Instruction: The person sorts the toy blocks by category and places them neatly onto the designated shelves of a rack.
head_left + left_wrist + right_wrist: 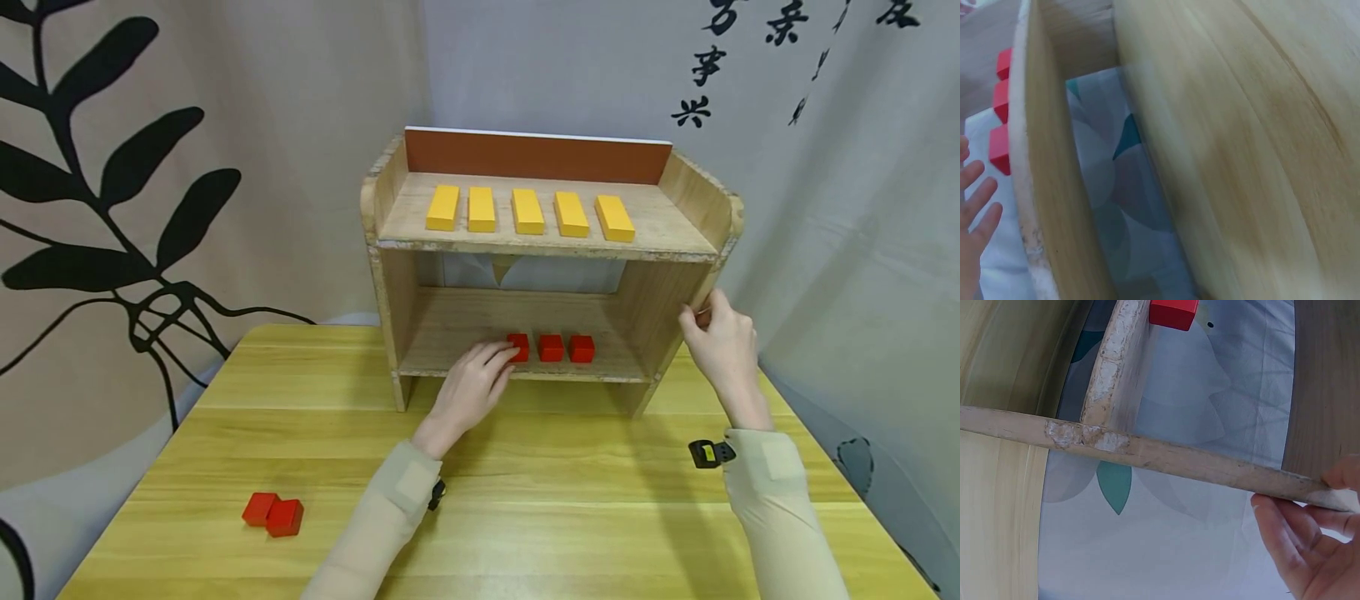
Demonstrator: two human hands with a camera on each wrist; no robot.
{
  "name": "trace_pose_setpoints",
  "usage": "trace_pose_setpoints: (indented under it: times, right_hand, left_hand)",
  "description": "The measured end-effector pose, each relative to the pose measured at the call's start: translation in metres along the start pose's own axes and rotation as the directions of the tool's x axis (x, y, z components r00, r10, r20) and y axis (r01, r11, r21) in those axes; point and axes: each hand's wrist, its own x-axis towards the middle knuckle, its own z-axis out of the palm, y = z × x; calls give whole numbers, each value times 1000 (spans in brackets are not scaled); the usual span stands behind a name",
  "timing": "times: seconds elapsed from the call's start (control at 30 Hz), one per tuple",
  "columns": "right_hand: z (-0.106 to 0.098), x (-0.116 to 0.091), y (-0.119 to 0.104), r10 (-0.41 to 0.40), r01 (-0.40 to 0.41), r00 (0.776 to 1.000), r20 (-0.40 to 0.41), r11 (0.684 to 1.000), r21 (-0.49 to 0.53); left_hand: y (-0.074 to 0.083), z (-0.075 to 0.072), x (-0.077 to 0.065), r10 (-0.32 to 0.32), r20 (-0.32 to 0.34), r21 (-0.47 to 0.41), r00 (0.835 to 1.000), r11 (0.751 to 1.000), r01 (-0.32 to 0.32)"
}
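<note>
A small wooden two-tier shelf stands on the table. Three red blocks sit in a row on its lower board. At the leftmost red block is my left hand, its fingertips overlapping the block in the head view. The left wrist view shows that hand's fingers spread and relaxed, beside the nearest red block with nothing gripped. My right hand pinches the edge of the shelf's right side panel, thumb on one face and fingers on the other.
Several yellow blocks lie spaced along the upper board, in front of a brown back strip. Two more red blocks rest against each other on the wooden table, at the front left. Printed curtains hang behind.
</note>
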Motion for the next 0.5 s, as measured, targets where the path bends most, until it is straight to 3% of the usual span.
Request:
trace_pose_setpoints:
  times: [0.23, 0.33, 0.5]
  right_hand:
    - [0, -1, 0, -4, 4, 1000, 6, 1000, 8]
    - [0, -1, -1, -6, 6, 1000, 6, 1000, 8]
    - [-1, 0, 0, -6, 6, 1000, 8, 1000, 8]
  left_hand:
    - [-5, -24, -9, -83, 15, -148, 996, 985, 85]
    - [-12, -38, -17, -143, 79, -224, 987, 962, 157]
    - [-23, -64, -32, -212, 227, -296, 950, 915, 275]
